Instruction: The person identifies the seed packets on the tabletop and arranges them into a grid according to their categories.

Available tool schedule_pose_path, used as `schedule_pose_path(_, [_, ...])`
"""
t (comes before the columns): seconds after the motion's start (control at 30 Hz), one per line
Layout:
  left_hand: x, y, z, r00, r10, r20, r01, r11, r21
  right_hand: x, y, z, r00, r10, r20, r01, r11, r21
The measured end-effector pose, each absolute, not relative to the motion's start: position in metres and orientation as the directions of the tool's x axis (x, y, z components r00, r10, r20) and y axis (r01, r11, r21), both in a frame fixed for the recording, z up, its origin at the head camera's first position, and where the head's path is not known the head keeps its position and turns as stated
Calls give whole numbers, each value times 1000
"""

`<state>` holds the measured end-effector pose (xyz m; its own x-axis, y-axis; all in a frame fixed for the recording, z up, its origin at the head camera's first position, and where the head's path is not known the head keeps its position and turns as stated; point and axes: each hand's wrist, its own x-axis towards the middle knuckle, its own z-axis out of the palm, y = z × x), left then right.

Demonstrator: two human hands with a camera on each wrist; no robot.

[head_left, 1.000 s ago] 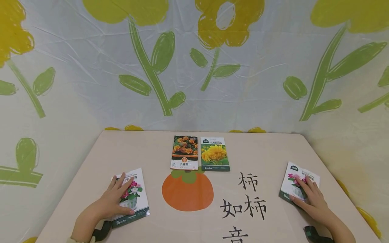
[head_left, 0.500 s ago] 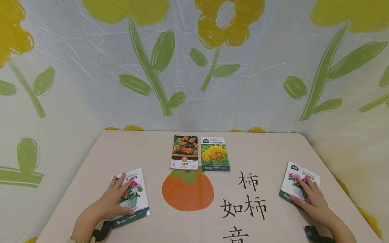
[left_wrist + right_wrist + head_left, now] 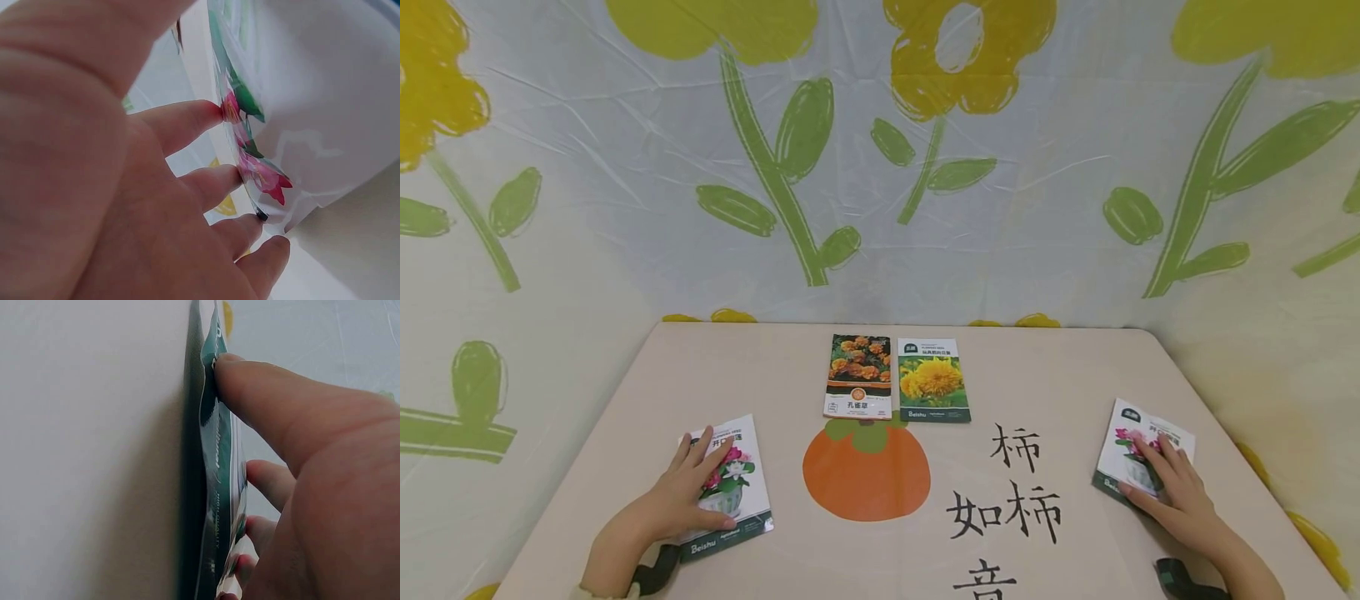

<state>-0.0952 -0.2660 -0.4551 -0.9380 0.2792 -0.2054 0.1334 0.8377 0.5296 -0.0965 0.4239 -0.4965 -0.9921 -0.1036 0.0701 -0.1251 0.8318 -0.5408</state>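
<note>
My left hand rests with spread fingers on a white flower seed packet at the table's left side. Its fingertips touch the packet's printed face in the left wrist view, where pink blossoms show. On the right side, my right hand lies over a second, matching seed packet, which is tilted the other way. In the right wrist view the thumb presses near the packet's green lower band, and the other fingertips touch its face farther off. Both packets are partly hidden by the hands.
An orange marigold seed packet and a yellow sunflower seed packet lie side by side near the table's back edge. A printed persimmon and black characters mark the beige tabletop. A flower-patterned curtain stands behind.
</note>
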Motion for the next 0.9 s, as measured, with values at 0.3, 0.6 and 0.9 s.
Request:
schedule_pose_path(0.3, [-95,-265,-457,-935,292,-202,138,823,551,-96,423,-497,-989,-110,95,-144,830,-539])
schedule_pose_path(0.6, [-94,-263,-456,-932,310,-190,161,821,548,-96,424,-497,-989,-115,98,-150,830,-538])
schedule_pose_path(0.9, [-96,-261,-458,-927,322,-195,172,824,540,-96,423,-496,-990,-110,91,-142,827,-544])
